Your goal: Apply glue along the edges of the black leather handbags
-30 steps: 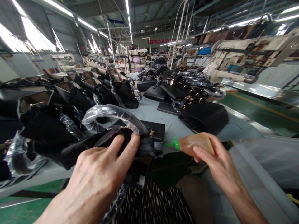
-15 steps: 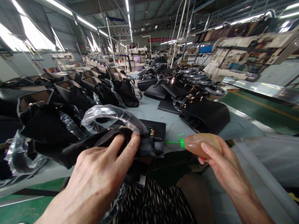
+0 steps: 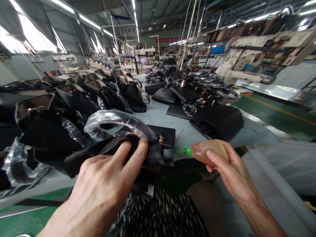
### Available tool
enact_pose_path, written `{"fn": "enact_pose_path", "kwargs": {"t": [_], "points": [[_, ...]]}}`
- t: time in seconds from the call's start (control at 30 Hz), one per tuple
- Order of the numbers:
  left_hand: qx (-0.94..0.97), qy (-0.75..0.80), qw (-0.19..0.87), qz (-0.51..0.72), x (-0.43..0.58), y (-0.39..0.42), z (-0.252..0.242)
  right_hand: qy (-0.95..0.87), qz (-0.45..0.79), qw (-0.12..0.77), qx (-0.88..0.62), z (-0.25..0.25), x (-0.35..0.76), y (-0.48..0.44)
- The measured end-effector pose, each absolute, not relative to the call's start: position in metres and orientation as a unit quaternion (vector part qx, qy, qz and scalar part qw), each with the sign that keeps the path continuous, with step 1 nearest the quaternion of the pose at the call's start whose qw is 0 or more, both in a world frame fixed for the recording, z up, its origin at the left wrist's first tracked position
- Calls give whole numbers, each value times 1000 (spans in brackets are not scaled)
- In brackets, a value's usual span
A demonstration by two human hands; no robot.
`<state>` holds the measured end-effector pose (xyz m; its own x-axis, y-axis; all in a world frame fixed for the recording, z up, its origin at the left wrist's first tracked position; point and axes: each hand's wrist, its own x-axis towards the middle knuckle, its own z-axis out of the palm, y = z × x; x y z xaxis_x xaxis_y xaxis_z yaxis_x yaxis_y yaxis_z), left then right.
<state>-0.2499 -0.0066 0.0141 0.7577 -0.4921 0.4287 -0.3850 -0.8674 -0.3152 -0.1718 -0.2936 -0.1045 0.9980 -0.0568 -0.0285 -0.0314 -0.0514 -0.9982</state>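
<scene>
My left hand presses down on a black handbag at the near table edge, fingers pinching its folded top by the gold clasp. The bag's handle is wrapped in clear plastic and arches above my fingers. My right hand is closed around a small amber squeeze bottle with a green nozzle. The nozzle tip points left and nearly touches the bag's right end.
Rows of black handbags fill the left of the grey table. More black bags are piled at the right. A sewing machine stands at the far right. Clear plastic sheeting lies beside my right arm.
My right hand lifted the bottle slightly, then brought it back left, so the green nozzle is close to the bag's end. My left hand has stayed put on the bag.
</scene>
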Motion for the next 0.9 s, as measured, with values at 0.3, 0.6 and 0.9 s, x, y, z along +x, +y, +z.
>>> {"fn": "enact_pose_path", "kwargs": {"t": [0.3, 0.6, 0.9], "points": [[-938, 228, 110, -237, -251, -8, 15, 12, -14, 687, -726, -100, -179, -292], [-939, 222, 97, -243, -252, -9, 12, 9, -20, 682, -731, -100, -186, -292], [-942, 217, 101, -235, -255, -8, 11, -13, -12, 679, -733, -96, -192, -292]]}}
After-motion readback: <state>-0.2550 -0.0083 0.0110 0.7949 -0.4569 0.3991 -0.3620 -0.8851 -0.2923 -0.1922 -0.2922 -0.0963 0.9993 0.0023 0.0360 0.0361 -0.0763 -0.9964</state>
